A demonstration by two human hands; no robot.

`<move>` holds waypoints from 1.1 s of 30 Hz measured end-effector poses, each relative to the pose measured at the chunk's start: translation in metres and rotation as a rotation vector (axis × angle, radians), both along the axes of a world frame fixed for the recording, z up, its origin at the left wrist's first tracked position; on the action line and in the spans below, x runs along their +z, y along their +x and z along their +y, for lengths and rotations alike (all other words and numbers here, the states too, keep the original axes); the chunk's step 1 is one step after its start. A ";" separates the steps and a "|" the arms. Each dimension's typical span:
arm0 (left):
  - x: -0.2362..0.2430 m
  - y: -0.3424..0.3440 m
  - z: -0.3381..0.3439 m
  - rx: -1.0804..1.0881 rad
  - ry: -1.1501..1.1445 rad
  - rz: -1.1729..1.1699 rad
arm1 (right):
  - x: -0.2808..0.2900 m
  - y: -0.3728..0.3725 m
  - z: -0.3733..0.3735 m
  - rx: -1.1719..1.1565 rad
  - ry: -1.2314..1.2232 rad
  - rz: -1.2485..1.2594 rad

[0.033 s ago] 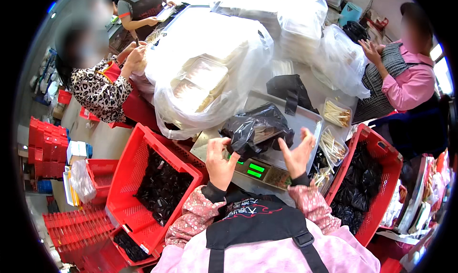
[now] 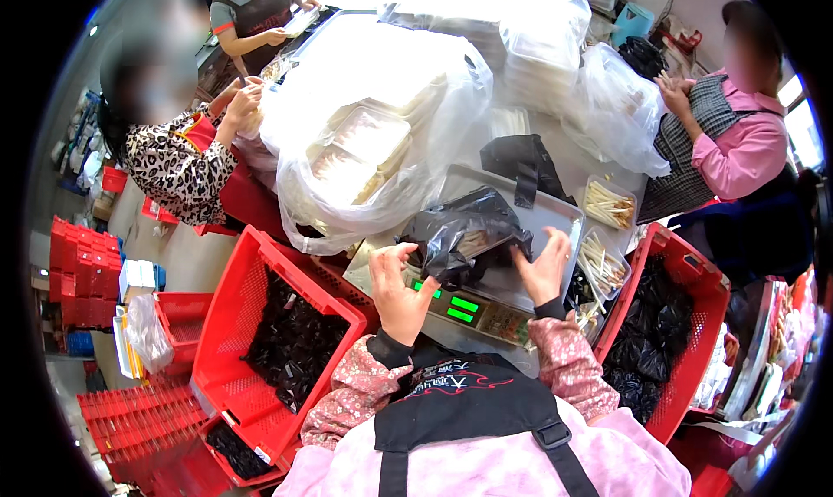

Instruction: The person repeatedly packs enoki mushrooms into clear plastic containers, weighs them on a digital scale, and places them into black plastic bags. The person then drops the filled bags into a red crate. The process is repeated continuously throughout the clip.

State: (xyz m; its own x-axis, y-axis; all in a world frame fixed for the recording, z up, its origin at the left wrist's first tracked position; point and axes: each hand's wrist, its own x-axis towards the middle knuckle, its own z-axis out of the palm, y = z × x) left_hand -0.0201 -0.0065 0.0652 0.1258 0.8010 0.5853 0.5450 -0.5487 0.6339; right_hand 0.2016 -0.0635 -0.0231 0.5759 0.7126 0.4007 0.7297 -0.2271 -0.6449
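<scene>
A black plastic bag (image 2: 455, 228) lies crumpled on the scale's metal tray (image 2: 555, 223), with a pale, flat edge showing through its opening. At the bag's near left corner is my left hand (image 2: 399, 293), fingers apart and curved. My right hand (image 2: 545, 267) is spread on the other side, its thumb close to the bag; whether it touches cannot be made out. Neither hand grips anything. Below the bag, the scale's display (image 2: 462, 309) glows green. Another black bag (image 2: 525, 169) lies over the tray's far edge.
Plastic boxes of pale sticks (image 2: 609, 204) stand right of the scale. Red crates (image 2: 221, 323) with black bags flank me, one (image 2: 707, 332) on the right. A large clear bag of white trays (image 2: 373, 132) fills the far left table. Co-workers stand around it.
My right hand has shifted slightly down, its fingers tilting inward. My left hand and the bag stay nearly in place. The whole view has slid a little.
</scene>
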 end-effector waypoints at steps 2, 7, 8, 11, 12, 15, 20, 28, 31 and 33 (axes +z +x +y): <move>-0.008 -0.007 -0.002 -0.073 -0.238 -0.114 | -0.008 0.030 -0.002 0.189 -0.314 0.488; -0.019 -0.011 0.020 -0.319 -0.557 -0.538 | 0.043 0.024 0.002 0.473 0.035 1.336; -0.010 -0.008 0.028 -0.367 -0.571 -0.547 | 0.045 0.029 0.007 0.475 0.050 1.590; 0.009 0.005 0.051 -0.534 -0.751 -0.897 | 0.052 0.045 0.033 0.721 0.231 1.977; 0.019 0.004 0.050 -0.559 -0.736 -0.848 | 0.077 0.037 0.040 0.710 0.278 1.950; 0.047 0.000 0.039 -0.591 -0.742 -0.639 | 0.102 0.007 0.045 0.923 0.121 1.537; -0.007 0.042 0.005 -0.480 -0.308 0.049 | 0.083 0.003 0.007 0.880 0.120 1.580; -0.023 0.070 -0.001 -0.721 -0.559 -0.105 | 0.066 0.027 -0.028 0.807 -0.050 1.392; -0.046 0.088 0.007 -0.928 -0.608 -0.119 | 0.067 0.029 -0.027 0.918 -0.129 1.321; -0.049 0.092 0.010 -0.867 -0.533 -0.059 | 0.062 0.036 -0.025 0.867 -0.138 1.330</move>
